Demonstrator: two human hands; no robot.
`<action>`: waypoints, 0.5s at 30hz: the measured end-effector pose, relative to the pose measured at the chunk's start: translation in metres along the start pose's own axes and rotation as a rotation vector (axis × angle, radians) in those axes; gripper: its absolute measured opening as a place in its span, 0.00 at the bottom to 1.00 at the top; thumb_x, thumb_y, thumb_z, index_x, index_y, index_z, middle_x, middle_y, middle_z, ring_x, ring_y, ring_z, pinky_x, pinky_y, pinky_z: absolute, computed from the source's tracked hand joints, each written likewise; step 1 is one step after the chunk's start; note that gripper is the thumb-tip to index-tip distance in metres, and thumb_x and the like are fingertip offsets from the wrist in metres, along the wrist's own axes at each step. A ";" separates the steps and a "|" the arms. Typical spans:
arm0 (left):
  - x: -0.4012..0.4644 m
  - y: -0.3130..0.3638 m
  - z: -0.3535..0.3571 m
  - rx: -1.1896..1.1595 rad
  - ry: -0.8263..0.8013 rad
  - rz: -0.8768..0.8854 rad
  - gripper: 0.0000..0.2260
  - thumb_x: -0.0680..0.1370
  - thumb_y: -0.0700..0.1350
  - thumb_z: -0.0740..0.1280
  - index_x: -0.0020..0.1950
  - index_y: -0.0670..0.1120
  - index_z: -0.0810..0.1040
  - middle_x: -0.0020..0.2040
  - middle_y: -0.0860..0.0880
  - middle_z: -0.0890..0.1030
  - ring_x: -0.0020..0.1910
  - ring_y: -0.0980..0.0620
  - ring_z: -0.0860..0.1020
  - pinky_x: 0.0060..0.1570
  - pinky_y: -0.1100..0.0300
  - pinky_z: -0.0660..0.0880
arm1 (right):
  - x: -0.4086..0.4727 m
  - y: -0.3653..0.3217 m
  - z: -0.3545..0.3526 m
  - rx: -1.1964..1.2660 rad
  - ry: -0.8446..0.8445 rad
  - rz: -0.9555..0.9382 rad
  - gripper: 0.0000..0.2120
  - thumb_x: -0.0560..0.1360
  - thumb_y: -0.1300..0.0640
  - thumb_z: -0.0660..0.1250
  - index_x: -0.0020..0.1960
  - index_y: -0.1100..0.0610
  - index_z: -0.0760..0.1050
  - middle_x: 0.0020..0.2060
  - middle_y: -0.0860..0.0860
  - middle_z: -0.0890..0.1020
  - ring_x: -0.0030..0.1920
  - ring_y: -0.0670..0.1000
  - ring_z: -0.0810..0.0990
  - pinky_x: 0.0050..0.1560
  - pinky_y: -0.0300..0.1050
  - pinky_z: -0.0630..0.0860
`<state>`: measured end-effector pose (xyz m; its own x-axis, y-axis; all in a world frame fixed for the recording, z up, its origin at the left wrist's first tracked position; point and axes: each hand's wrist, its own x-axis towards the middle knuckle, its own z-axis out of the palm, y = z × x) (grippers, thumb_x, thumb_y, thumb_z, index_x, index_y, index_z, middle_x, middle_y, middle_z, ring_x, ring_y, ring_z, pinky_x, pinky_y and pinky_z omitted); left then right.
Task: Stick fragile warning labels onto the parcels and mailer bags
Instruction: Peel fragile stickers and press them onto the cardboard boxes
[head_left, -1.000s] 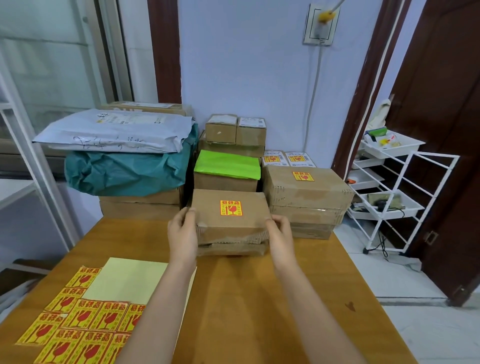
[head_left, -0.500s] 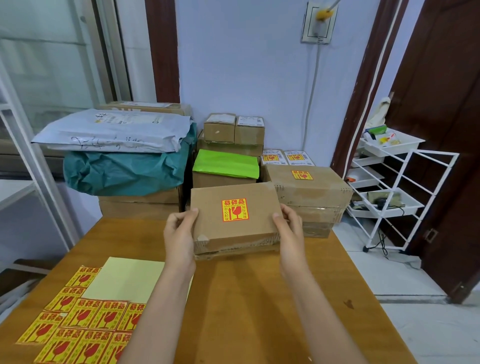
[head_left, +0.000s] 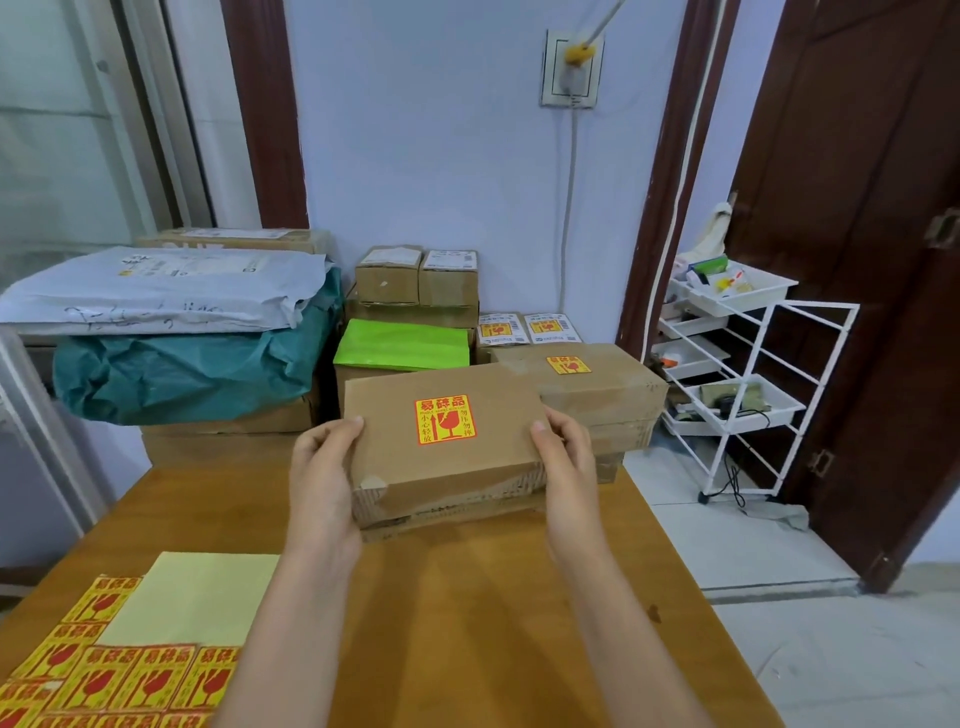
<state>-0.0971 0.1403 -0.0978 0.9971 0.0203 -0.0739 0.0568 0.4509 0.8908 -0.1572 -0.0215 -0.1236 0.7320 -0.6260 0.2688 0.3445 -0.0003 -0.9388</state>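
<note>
I see my left hand (head_left: 324, 467) and right hand (head_left: 566, 462) gripping opposite ends of 1 labelled box (head_left: 447, 447), held above the table (head_left: 467, 597), fingers curled round it.

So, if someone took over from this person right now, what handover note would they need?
Left hand grips the left end of the cardboard box; right hand grips its right end. The box is tilted, its near edge over the wooden table.
Done: this box has its fragile label on top. The larger box behind it and two small white-labelled parcels at the wall are labelled too.
Left: the green mailer, teal bag and grey mailer bag show no label from here.
Spare labels lie at the table's near left corner.
</note>
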 end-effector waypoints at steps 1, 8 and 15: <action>-0.003 0.002 0.000 0.000 0.003 0.014 0.03 0.77 0.46 0.66 0.47 0.49 0.72 0.43 0.50 0.78 0.39 0.52 0.76 0.33 0.57 0.71 | -0.001 -0.001 -0.001 0.004 -0.002 0.008 0.05 0.79 0.56 0.62 0.53 0.48 0.74 0.61 0.51 0.72 0.55 0.45 0.74 0.56 0.40 0.72; -0.018 0.019 0.015 -0.024 -0.047 0.101 0.03 0.77 0.46 0.66 0.46 0.51 0.72 0.43 0.50 0.78 0.40 0.53 0.77 0.34 0.57 0.72 | -0.005 -0.027 -0.016 0.066 -0.020 -0.091 0.08 0.75 0.50 0.63 0.54 0.47 0.75 0.58 0.51 0.75 0.51 0.39 0.77 0.50 0.34 0.72; -0.021 0.025 0.060 -0.068 -0.092 0.089 0.08 0.78 0.46 0.65 0.54 0.48 0.68 0.46 0.49 0.76 0.39 0.54 0.76 0.30 0.60 0.74 | 0.019 -0.063 -0.036 0.041 0.007 -0.173 0.13 0.71 0.44 0.65 0.55 0.41 0.76 0.60 0.46 0.75 0.60 0.42 0.75 0.60 0.42 0.71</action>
<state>-0.1139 0.0973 -0.0471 0.9987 -0.0175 0.0487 -0.0330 0.5102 0.8594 -0.1864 -0.0617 -0.0672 0.6558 -0.6244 0.4244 0.4888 -0.0773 -0.8690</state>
